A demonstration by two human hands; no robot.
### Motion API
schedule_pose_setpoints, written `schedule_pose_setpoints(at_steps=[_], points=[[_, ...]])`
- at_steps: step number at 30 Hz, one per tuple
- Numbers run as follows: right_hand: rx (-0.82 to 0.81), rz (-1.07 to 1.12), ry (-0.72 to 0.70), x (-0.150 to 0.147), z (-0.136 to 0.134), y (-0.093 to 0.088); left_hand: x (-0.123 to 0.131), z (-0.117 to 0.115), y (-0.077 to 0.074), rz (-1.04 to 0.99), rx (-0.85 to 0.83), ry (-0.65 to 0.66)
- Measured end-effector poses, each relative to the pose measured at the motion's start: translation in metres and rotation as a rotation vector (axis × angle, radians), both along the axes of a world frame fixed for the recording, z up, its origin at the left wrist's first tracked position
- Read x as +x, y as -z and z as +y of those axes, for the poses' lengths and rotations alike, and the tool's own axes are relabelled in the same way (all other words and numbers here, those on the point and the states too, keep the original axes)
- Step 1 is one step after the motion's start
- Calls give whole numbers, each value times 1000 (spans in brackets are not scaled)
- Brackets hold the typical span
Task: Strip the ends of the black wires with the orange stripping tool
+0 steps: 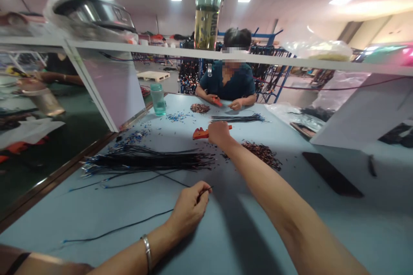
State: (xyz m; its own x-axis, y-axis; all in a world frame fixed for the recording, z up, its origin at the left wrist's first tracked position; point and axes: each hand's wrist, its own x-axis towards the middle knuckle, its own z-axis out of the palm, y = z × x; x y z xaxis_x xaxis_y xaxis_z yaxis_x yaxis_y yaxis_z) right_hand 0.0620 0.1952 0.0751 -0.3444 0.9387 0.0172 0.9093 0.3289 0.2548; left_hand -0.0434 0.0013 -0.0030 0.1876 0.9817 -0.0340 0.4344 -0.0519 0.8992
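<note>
A thin black wire (125, 225) is pinched between the closed fingers of my left hand (192, 204), low over the table. Its short tip sticks out past my fingertips, and the other end, with a blue sleeve, trails to the left. My right hand (220, 133) is stretched forward and wrapped round orange crimping pliers (200, 133); what their jaws hold, if anything, I cannot make out. Left of my hands lies a thick bundle of black wires (145, 160). A pile of small brown and copper-coloured terminals (263, 154) sits beside my right forearm.
Across the table a person (230, 79) handles a red tool, with another wire bundle (238, 118) before them. Loose blue terminals (132, 138) and a green bottle (158, 100) stand left. A dark flat slab (332, 174) lies right. A white shelf rail (167, 51) crosses above.
</note>
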Motion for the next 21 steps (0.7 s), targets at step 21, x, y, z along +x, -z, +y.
schedule_pose_setpoints(at_steps=[21], points=[[-10, -270, 127, 103, -31, -21, 0, 0, 3, 51, 74, 52]])
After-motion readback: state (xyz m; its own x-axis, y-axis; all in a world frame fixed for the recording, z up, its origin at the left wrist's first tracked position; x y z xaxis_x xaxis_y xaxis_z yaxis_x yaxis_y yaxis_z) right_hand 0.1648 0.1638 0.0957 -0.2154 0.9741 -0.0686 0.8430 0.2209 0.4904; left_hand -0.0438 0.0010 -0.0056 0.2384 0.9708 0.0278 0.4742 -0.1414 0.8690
